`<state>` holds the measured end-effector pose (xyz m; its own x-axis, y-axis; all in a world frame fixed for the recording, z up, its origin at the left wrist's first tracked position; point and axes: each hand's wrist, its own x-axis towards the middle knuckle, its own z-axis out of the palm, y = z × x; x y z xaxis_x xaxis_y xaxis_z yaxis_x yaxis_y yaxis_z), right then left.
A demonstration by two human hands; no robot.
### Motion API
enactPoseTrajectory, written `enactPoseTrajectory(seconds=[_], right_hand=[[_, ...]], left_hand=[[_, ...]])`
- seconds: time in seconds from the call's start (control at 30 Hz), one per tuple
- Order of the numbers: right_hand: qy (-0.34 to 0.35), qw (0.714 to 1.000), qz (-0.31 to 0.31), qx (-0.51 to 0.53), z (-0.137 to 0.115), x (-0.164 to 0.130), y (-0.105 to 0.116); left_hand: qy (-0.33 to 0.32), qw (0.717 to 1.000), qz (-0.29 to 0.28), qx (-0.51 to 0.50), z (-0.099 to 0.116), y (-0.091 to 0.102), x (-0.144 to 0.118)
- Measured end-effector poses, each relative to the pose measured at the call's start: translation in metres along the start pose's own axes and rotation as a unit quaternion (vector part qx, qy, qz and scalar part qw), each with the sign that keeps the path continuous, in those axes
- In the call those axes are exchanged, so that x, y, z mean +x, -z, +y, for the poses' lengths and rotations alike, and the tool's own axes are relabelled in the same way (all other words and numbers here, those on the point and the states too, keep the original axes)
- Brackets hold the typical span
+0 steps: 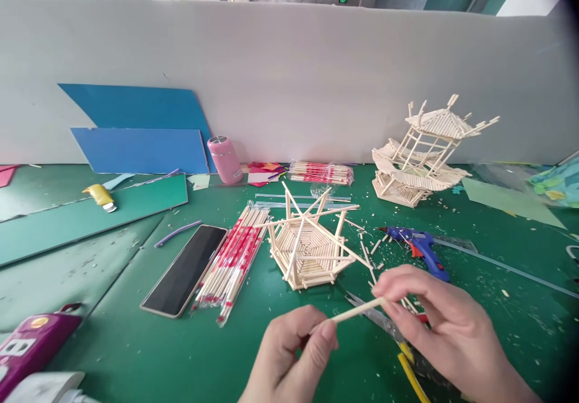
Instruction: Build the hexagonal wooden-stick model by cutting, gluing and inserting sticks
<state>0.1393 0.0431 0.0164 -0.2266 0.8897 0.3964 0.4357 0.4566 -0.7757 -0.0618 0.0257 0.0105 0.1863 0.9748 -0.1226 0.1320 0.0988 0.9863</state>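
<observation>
A short wooden stick spans between my two hands, low in the view. My left hand pinches its left end between thumb and forefinger. The right end sits in the fingertips of my right hand. Just beyond the hands stands a wooden stick frame, with an octagon-like slatted base, short uprights and long sticks crossing on top. Scissors with yellow handles lie under the right hand, partly hidden by it. A blue hot glue gun lies past the right hand.
Packs of sticks and a phone lie left of the frame. A stick pagoda model stands back right, a pink bottle back left. A purple power strip occupies the near left; a glue bottle rests on green board.
</observation>
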Motion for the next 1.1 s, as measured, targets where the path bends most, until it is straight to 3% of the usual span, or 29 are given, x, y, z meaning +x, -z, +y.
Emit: enactPoseTrajectory(seconds=[0.13, 0.3, 0.43, 0.67, 0.8, 0.93, 1.1], right_hand=[[0.149, 0.970, -0.063, -0.182, -0.003, 0.012, -0.008], [0.206, 0.954, -0.038, -0.217, -0.010, 0.023, -0.020], [0.184, 0.956, -0.025, -0.228, -0.004, 0.028, -0.020], [0.167, 0.948, -0.006, -0.269, 0.008, 0.037, -0.017], [0.152, 0.949, -0.011, -0.275, 0.008, 0.038, -0.017], [0.132, 0.955, -0.009, -0.265, 0.010, 0.039, -0.018], [0.123, 0.960, -0.012, -0.250, 0.012, 0.043, -0.020]], left_hand=[[0.018, 1.000, -0.003, 0.016, 0.002, 0.011, 0.006], [0.026, 0.998, -0.058, 0.002, 0.000, 0.019, 0.012], [0.011, 0.999, -0.045, -0.004, -0.008, 0.023, 0.018], [-0.046, 0.985, 0.154, 0.058, -0.030, 0.032, 0.034], [-0.105, 0.972, 0.170, 0.123, -0.029, 0.034, 0.042], [-0.197, 0.934, 0.181, 0.235, -0.023, 0.031, 0.051], [-0.301, 0.879, 0.212, 0.303, -0.025, 0.027, 0.059]])
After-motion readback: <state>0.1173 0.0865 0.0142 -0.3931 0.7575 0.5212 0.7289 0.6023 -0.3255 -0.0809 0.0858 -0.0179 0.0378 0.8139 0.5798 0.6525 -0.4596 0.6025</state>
